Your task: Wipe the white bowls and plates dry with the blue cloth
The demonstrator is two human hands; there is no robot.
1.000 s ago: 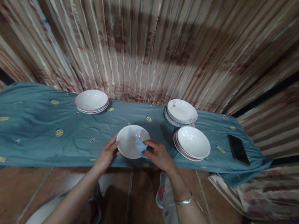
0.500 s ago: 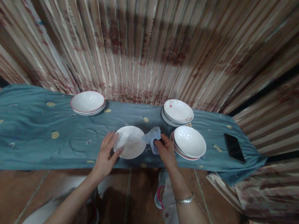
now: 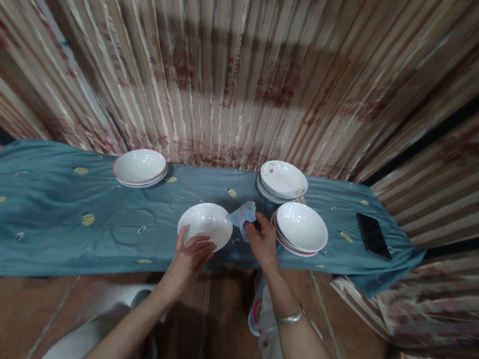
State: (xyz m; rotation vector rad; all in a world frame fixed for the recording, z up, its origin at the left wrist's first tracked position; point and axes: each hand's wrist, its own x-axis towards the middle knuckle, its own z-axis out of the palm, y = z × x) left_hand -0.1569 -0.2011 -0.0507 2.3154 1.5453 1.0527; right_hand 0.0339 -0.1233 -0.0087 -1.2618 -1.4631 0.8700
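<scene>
A plain white bowl stands before me on the cloth-covered table. My left hand grips its near side, thumb at the left rim and fingers along the front edge; the fingertips are partly hidden. Just right of the bowl, my right hand pinches a crumpled pale blue cloth, whose loose end is by the bowl's right rim. Close beside that hand is a stack of bowls, a white bowl on top and red-rimmed ones beneath.
At the back left sits a stack of red-rimmed bowls. Flower-patterned plates are piled at the back right. A black phone lies near the right end of the teal tablecloth. Pleated curtains hang behind the table.
My left hand has shifted from the bowl's left side round to its near side, and the bowl looks slightly turned or tilted. My right hand keeps the cloth at about the same spot.
</scene>
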